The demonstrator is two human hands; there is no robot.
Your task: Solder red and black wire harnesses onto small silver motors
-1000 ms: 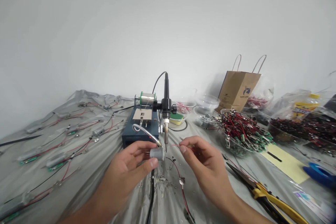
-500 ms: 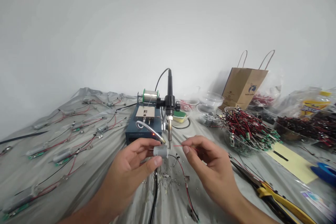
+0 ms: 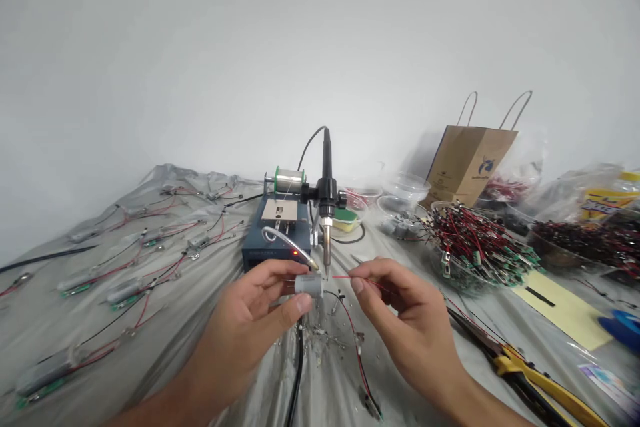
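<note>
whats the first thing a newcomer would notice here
In the centre, the left hand holds a small metal cylinder just below the tip of an upright soldering iron, while the right hand pinches a red wire near it. To the right, a clear bowl overflows with red-and-black wires.

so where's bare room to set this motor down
Bare sheet lies between the left forearm and the wired motors, and between the yellow-handled pliers and the yellow card. It's crowded with solder scraps between the left hand and right hand, and around the bowl of wired terminals.
</note>
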